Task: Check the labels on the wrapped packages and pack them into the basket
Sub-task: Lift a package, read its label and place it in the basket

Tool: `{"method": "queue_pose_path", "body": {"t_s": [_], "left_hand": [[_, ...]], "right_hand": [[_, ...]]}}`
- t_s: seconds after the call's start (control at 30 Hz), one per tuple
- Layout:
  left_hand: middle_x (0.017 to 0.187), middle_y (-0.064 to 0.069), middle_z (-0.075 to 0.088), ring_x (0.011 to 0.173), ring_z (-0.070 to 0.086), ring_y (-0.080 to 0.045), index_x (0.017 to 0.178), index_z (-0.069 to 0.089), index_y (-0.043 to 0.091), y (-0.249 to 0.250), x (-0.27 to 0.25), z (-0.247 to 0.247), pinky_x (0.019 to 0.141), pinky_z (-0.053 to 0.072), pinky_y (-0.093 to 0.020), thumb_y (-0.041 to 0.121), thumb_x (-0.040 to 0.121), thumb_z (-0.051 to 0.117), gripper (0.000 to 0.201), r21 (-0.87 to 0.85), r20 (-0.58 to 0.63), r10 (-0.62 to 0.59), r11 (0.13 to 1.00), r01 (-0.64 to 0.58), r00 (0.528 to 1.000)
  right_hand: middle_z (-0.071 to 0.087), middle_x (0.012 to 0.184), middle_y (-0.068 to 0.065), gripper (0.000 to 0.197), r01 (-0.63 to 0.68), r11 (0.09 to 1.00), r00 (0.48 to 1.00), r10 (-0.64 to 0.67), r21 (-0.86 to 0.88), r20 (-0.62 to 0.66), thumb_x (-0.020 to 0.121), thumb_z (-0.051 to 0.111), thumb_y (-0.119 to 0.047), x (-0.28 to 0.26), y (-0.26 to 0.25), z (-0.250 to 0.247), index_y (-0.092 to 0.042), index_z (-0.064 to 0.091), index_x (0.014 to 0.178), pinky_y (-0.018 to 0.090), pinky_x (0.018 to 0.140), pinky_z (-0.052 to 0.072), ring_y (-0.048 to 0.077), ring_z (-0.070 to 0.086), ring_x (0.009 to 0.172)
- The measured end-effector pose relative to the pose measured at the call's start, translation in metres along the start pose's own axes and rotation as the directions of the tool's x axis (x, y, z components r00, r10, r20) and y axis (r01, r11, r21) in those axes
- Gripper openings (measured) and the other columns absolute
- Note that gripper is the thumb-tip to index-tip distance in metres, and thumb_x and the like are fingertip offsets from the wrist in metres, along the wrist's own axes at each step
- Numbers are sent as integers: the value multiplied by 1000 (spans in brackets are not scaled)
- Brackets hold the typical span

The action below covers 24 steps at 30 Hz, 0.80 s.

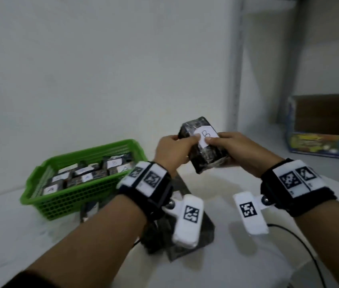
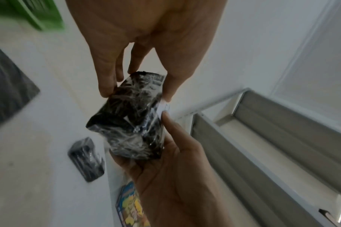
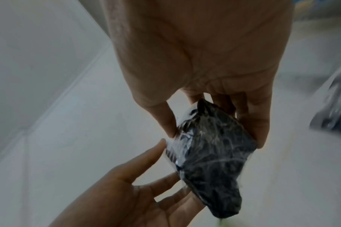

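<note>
I hold a black package wrapped in clear film (image 1: 208, 154) with both hands above the white table, its white label (image 1: 207, 135) marked "B" facing up. My left hand (image 1: 185, 142) grips its left end, thumb on the label's edge. My right hand (image 1: 220, 142) grips the right side, thumb on the label. The left wrist view shows the package (image 2: 130, 122) pinched between left thumb and fingers (image 2: 107, 90). In the right wrist view, my right hand (image 3: 216, 135) grips the package (image 3: 210, 161). The green basket (image 1: 66, 202) stands at the left and holds several labelled packages.
Dark wrapped packages (image 1: 203, 233) lie on the table under my wrists, and another (image 1: 89, 210) lies by the basket's front. A black cable (image 1: 301, 242) runs at the right. A colourful cardboard box (image 1: 326, 142) sits on a shelf at the right, beside a grey metal post (image 1: 237, 80).
</note>
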State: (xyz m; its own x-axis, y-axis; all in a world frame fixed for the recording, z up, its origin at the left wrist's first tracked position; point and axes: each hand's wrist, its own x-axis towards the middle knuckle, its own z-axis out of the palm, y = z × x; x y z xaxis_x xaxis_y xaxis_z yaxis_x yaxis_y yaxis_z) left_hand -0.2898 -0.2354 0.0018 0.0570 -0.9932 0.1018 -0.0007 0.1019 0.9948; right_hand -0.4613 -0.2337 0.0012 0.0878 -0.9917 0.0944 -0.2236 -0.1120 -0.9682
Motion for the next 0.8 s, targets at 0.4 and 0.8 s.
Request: {"method": "queue_pose_path", "body": {"t_s": [0.4,0.8], "left_hand": [[117,-16,72,106,70,-32,115,69,2,-65,109,198,91,58,-38,47,85,67,54,405,144,-145,911,76,979],[119,-14,67,109,65,-35,134,52,10,-75,130,240,77,46,-34,8,94,55,40,813,351,-78,520,-262,933]], "right_hand": [[72,94,18,25,-341,939,924,326,-47,-202,101,66,-28,56,79,-155,-4,67,109,39,69,61,33,71,77],[72,117,25,23,-451,889,877,426,-76,-225,94,68,-21,106,116,-189,-2,66,106,59,91,61,42,73,104]]}}
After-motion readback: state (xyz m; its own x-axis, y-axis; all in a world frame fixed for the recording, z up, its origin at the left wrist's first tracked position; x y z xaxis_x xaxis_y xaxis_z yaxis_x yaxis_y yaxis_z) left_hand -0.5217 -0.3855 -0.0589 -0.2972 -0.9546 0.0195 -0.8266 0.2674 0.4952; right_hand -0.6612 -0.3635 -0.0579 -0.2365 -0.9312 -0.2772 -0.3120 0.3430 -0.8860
